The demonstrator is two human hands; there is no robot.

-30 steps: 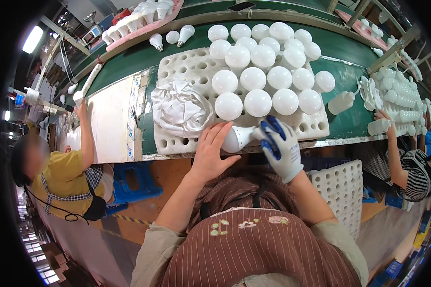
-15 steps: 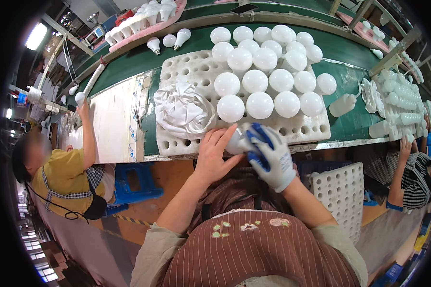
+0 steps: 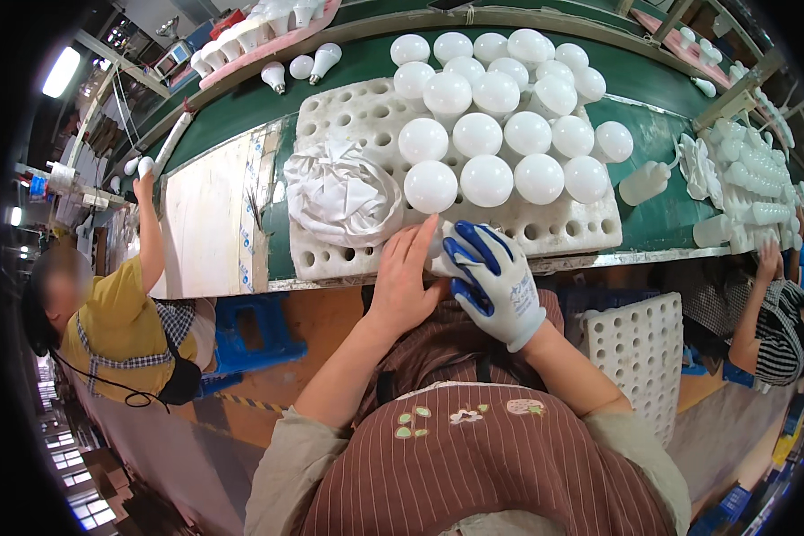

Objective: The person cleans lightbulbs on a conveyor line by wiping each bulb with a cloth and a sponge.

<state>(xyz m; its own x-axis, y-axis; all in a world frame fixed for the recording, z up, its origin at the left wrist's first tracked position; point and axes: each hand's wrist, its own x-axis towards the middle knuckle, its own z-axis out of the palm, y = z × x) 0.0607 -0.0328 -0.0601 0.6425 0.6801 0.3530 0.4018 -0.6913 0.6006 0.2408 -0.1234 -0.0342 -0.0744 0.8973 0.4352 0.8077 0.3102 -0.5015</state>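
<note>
A white light bulb (image 3: pixel 435 247), mostly hidden by fingers, is held between my two hands at the near edge of the foam block (image 3: pixel 563 234). My bare left hand (image 3: pixel 404 284) presses along its left side with long, nearly straight fingers. On the other side, my right hand (image 3: pixel 498 284), in a white glove with blue-coated fingers, curls round it. Just beyond my fingers, rows of round white bulbs (image 3: pixel 486 180) stand in the block's holes, domes up. A crumpled white cloth (image 3: pixel 341 196) lies on the block's left part, near my left hand.
Loose bulbs (image 3: pixel 326 62) lie on the green bench behind the block. A white squeeze bottle (image 3: pixel 645 182) stands to the right. Another foam block (image 3: pixel 634 357) leans below the bench. Co-workers sit left and right; a blue stool (image 3: pixel 255 335) is at left.
My hands have come closer together, and less of the bulb shows between them. The left co-worker's raised hand has shifted slightly left. The whole view has tilted a little.
</note>
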